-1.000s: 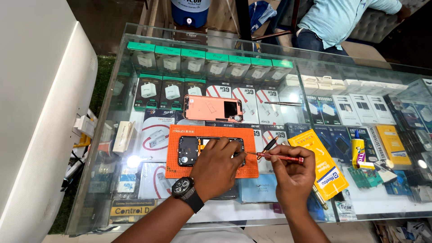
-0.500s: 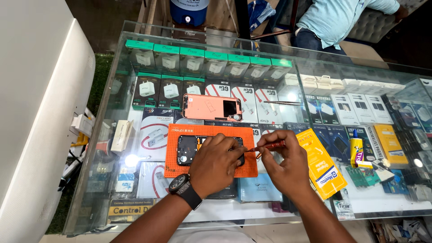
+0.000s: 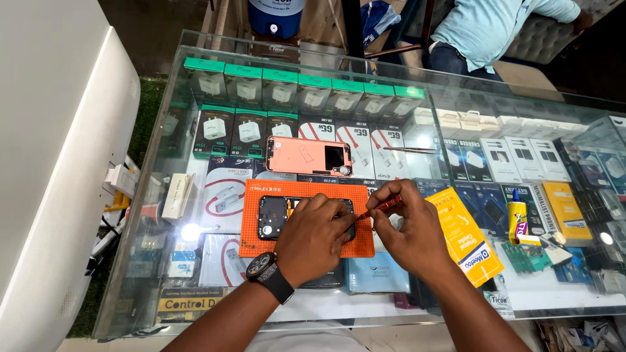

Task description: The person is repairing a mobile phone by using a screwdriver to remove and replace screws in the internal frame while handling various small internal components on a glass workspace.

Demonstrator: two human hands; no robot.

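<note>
An opened black phone (image 3: 272, 216) lies on an orange work mat (image 3: 261, 244) on the glass counter. My left hand (image 3: 313, 238), with a black watch on the wrist, presses down on the phone's right part and covers it. My right hand (image 3: 407, 231) pinches a thin red-handled screwdriver (image 3: 379, 208), its tip pointing left and down at the phone beside my left fingers. The phone's salmon back cover (image 3: 308, 156) rests on the glass just beyond the mat.
A yellow packet (image 3: 471, 236) lies right of my right hand, with a small glue bottle (image 3: 516, 220) further right. Tweezers (image 3: 399, 150) lie on the glass behind. Boxed chargers fill the case below. A person in a light blue shirt (image 3: 486, 29) sits beyond the counter.
My right hand moved left and turned the screwdriver from lying level to a slant, bringing its tip down to the phone. My left hand stayed on the phone.
</note>
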